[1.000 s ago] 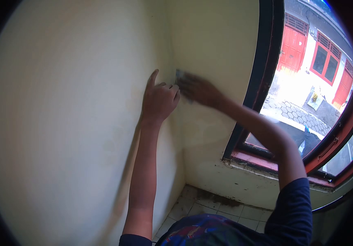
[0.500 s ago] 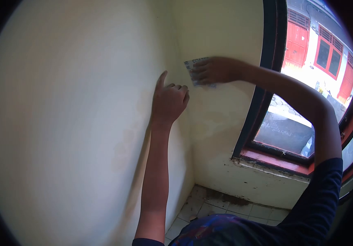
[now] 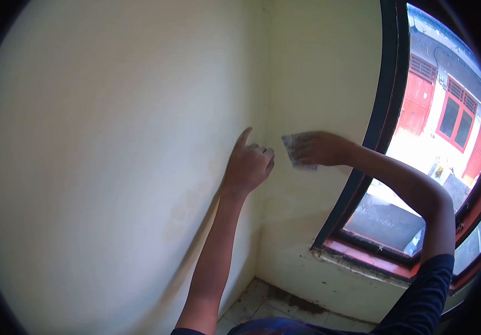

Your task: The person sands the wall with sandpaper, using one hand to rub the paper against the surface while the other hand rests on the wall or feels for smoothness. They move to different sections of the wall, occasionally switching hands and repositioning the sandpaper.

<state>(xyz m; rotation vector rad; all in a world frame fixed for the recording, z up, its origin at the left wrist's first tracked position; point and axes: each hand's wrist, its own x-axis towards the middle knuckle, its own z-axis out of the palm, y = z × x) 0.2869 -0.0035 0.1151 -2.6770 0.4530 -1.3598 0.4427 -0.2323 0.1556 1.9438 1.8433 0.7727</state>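
My right hand presses a sheet of sandpaper with printed lettering against the pale wall beside the window. Its fingers lie over the sheet and cover most of it; one edge shows past the fingertips. Close to the corner, my left hand is at the left wall, with one finger stretched upward and the others folded in. Nothing shows in that hand, though its palm side is hidden. Faint darker patches mark the wall below both hands.
A dark window frame stands right of my right hand, with a reddish sill and chipped plaster beneath. Outside are a building with red doors and a grey block. Dirty floor tiles lie at the foot of the corner.
The view has shifted, so both hands and the window sit lower in the picture. My right hand still covers the sandpaper; my left keeps its pose at the wall.
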